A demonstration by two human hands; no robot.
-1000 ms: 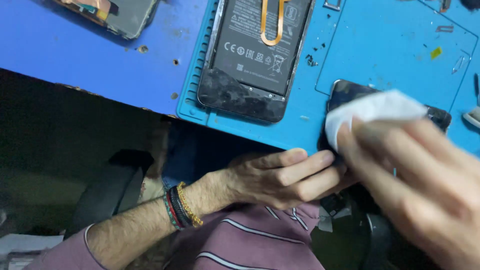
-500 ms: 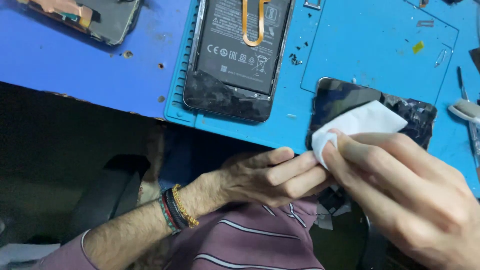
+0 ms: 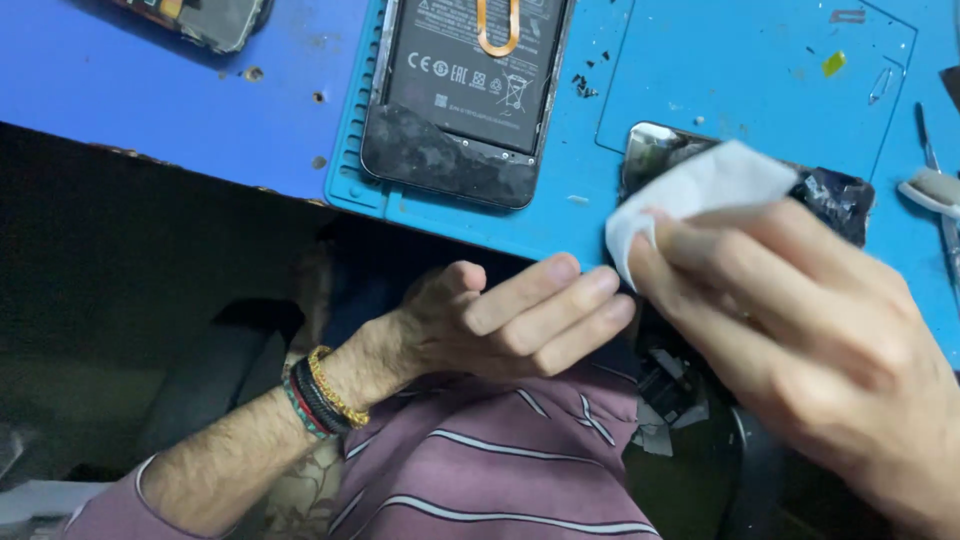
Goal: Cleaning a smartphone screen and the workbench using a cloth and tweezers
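A dark, cracked phone screen panel (image 3: 838, 200) lies at the near edge of the blue work mat (image 3: 740, 70). My right hand (image 3: 800, 340) presses a white wipe (image 3: 700, 190) onto the panel with its fingertips. My left hand (image 3: 510, 320) sits just below the mat's edge, fingers extended toward the panel's left side, holding nothing that I can see. An opened phone (image 3: 462, 90), its black battery and an orange flex cable exposed, lies on the mat to the upper left.
Another dismantled phone part (image 3: 205, 18) rests on the blue table (image 3: 150, 110) at the top left. A tool with a pale handle (image 3: 935, 190) lies at the right edge. Small black debris flecks (image 3: 590, 85) dot the mat. Below is my striped shirt (image 3: 500, 460).
My right hand with the wipe has slid left and down across the panel. My left hand has stayed beneath the mat's edge.
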